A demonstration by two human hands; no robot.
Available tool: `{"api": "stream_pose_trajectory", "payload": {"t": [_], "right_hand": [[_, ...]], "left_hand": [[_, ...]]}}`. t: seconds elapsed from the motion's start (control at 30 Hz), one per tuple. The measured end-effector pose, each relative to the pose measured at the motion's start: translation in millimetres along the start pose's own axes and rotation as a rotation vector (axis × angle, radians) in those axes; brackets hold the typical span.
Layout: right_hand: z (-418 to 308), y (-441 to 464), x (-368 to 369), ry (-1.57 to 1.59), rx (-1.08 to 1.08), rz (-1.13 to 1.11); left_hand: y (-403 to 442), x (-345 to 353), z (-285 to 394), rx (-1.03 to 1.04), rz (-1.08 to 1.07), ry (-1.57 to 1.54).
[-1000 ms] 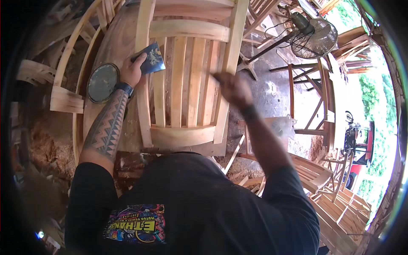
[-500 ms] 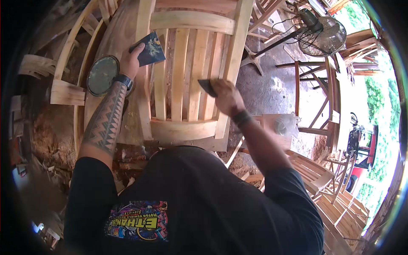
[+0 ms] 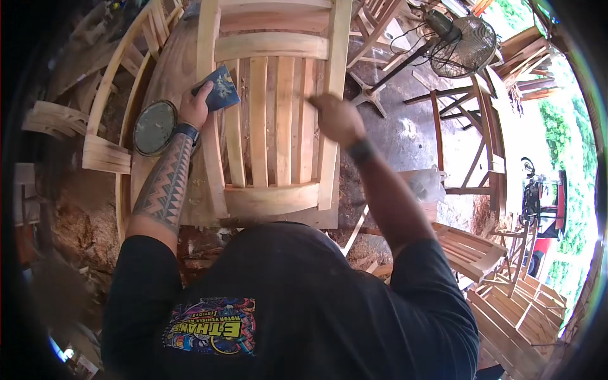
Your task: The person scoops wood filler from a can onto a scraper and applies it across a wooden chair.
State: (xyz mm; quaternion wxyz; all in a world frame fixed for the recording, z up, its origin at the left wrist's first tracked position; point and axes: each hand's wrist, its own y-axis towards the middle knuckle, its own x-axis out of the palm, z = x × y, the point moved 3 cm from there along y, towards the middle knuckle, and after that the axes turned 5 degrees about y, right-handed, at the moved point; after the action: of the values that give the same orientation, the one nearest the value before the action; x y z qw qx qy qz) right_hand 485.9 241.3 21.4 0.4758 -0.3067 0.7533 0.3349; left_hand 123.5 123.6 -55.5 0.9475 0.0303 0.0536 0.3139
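My left hand [image 3: 195, 109] is closed on a flat dark blue square [image 3: 221, 88] with pale yellowish smears, thumb on top. It is held over the left side of a wooden chair back [image 3: 272, 48] with upright slats, which lies flat on a board. My right hand [image 3: 341, 120] is closed above the right-hand slats and rail. Motion blurs its fingers, and the dark flat scraper in its grip barely shows, seen nearly edge-on. Whether the scraper touches the wood I cannot tell. Beside my left wrist sits a round tin [image 3: 155, 128] with a greyish top.
A standing fan [image 3: 462, 47] is at the upper right, its base on the floor. Curved wooden frames [image 3: 107, 152] stand at the left. A slatted wooden piece [image 3: 468, 250] and a clear plastic container [image 3: 425, 185] are at the right. A dark wooden frame [image 3: 481, 126] stands beyond.
The scraper showed broad and flat over the slats before; now it is turned and blurred, with my right hand slightly higher. My left hand still holds the blue square. The whole view has shifted slightly.
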Motion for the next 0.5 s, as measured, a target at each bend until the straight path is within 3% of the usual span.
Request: {"api": "stream_pose_trajectory", "payload": {"t": [0.07,0.17,0.23,0.3,0.37,0.43,0.5], "right_hand": [[6,47,-20,0.083,-0.002,0.117],[14,69,-16,0.147,-0.006,0.051],[-10,57,-31,0.287,0.287,0.012],[-22,36,-15,1.314,0.245,0.187],[-40,16,-18,1.457,0.246,0.212],[-63,5,-19,1.601,0.214,0.235],[-61,-5,-4,1.363,0.255,0.123]], "left_hand": [[0,-2,5,0.024,0.010,0.035],[-3,-2,16,0.052,0.029,0.168],[14,-12,-32,-0.056,0.181,0.241],[-33,20,23,-0.077,0.169,0.255],[-82,64,43,-0.354,-0.002,-0.418],[-129,104,87,-0.440,0.049,-0.835],[-154,116,96,-0.443,-0.028,-0.894]]}}
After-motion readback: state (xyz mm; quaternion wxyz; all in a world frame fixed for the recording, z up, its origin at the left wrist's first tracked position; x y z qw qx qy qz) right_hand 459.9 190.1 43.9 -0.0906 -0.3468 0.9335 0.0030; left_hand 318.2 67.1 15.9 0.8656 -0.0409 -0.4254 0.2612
